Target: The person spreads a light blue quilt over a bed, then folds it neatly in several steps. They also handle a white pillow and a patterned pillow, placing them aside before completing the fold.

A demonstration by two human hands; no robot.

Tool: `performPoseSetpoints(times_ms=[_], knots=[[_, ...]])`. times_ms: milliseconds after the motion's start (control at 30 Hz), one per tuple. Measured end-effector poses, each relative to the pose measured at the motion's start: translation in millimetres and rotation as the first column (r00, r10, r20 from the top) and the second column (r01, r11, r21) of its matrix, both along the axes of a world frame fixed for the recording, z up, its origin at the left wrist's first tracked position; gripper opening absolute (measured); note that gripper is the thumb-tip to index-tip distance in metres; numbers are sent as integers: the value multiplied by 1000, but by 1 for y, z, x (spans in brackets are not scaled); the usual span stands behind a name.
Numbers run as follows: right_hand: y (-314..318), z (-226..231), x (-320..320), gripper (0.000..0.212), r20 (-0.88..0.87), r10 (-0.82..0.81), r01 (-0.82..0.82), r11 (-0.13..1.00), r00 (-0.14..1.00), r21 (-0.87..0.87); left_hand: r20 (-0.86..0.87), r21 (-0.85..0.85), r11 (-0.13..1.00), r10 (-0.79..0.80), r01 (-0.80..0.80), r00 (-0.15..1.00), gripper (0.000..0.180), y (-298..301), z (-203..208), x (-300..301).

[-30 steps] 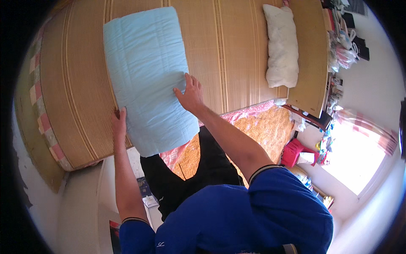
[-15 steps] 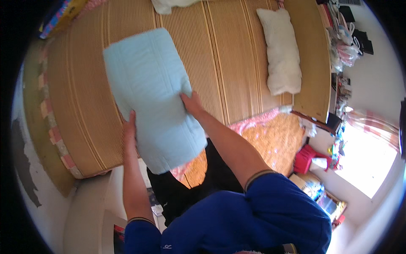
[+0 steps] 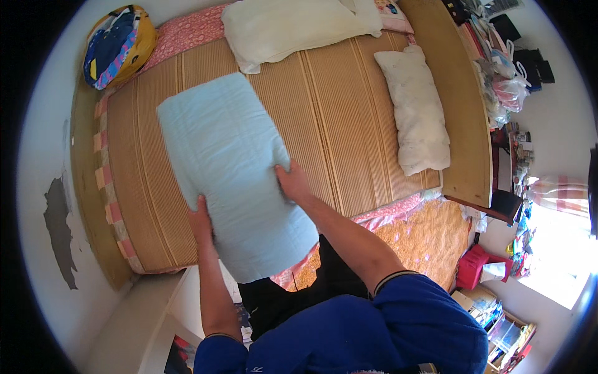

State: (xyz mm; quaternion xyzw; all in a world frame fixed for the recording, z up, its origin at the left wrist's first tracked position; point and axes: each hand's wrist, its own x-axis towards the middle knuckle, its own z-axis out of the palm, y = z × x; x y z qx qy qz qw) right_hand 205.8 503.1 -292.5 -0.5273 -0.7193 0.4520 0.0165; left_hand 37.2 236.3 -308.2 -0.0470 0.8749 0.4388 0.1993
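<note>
A folded light blue quilt (image 3: 233,159), rectangular and thick, lies lengthwise over the near side of the bed, and its near end juts past the edge toward my body. My left hand (image 3: 201,222) grips its left side with the thumb on top. On the opposite side my right hand (image 3: 293,181) holds it the same way, a little farther from me. The quilt hides most of the fingers of both hands, which are tucked beneath its sides. Under it stretches a brown striped mat (image 3: 349,124) that covers the bed.
A white pillow (image 3: 416,118) lies by the wooden headboard (image 3: 461,124) at the right. Across the far side are a cream pillow (image 3: 299,28) and a yellow bag (image 3: 140,47) with dark blue cloth. Right of my legs is orange flooring (image 3: 411,243), with a red stool-like object (image 3: 476,265) beyond.
The view has tilted up, bringing the yellow bag and more of the cream pillow into sight. Both hands keep their hold on the quilt, which has barely shifted on the bed.
</note>
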Motion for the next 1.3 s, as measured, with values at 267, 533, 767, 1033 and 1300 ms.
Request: performPoseSetpoints(times_ms=[267,533,767,1033,1300], knots=[[-13,-24,-40,48,-66,137,-146,977,988,-157,95,6,1000,15,-16,995,73,-41,-73,-47],[28,-114,7,51,-3,373,-363,900,928,-242,-344,-714,684,-529,150,775,47,1,-65,-63],[122,-81,16,54,191,331,-243,895,924,-375,104,-394,678,-638,620,763,34,103,-63,-78],[220,-87,-23,52,300,314,-269,945,901,-184,288,-585,558,-535,588,794,41,144,-125,-80],[274,-103,-97,52,352,405,-448,893,844,47,349,-597,476,-571,646,743,41,154,-149,-81]])
